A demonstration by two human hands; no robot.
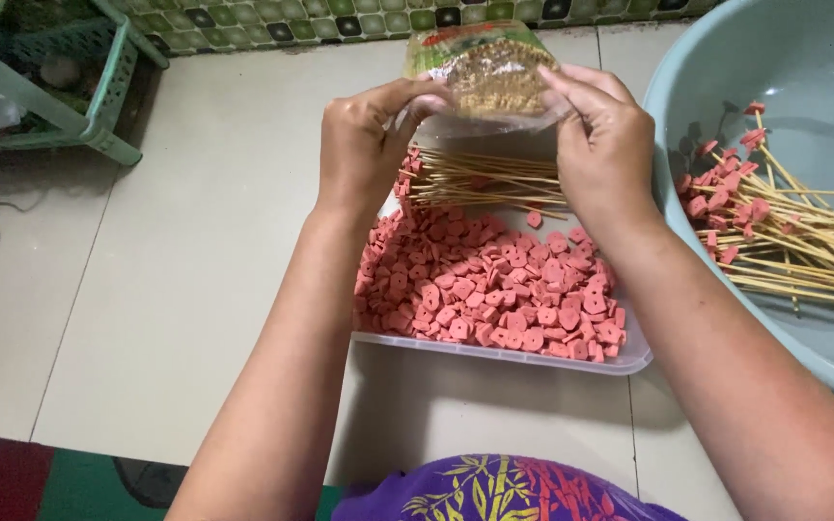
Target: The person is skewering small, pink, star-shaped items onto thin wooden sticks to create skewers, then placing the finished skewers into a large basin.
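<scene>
I had both hands pinched shut on the clear packet [487, 72] of brown crumbs, left hand [367, 140] and right hand [602, 135] at its lower corners, above the far end of the tray [533, 359]. To my mind it wanted level holding over the pink slices [494, 289].

Tray [494, 355] lies left of basin [726, 58]; skewers [784, 251] in both.

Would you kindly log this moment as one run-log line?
left hand: grips bag | right hand: grips bag | below: tray of pink slices, skewers | right: basin
</scene>
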